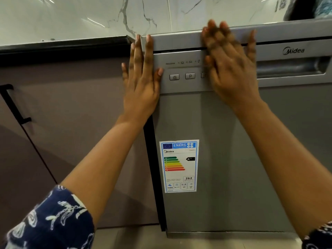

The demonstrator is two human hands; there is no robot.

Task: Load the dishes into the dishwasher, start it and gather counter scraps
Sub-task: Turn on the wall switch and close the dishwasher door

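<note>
At the dishwasher (224,159) front: the door is upright and looks shut or nearly so, with a thin dark seam (179,49) under the top trim.

- Left hand (140,90): flat on the door's upper left corner, fingers straight, tips at the top edge. It straddles the door's side edge next to the cabinet (71,123).
- Right hand (231,72): flat on the control panel (179,69) further right, motion-blurred, fingers spread up across the seam.
- Grip, both hands: wide and flat, holding nothing. Palms bear on the door; nothing is grasped.

My read on why:
- Two palms high and spread apart put an even push near the latch, so the door seats square.
- The handle recess (291,67) sits right of the right hand, untouched. It's for pulling, so it isn't needed here.

Target vs grip:
- The door is directly under both palms.
- The power button (174,77) and P button (190,76) lie between the hands, just beside the left thumb.
- A third button is partly covered by the right hand.
- Starting should only need one finger shifted inward.

Dishes aren't in view; presumably they're inside. I can't tell whether there are scraps on the visible tabletop (71,20) strip.
</note>
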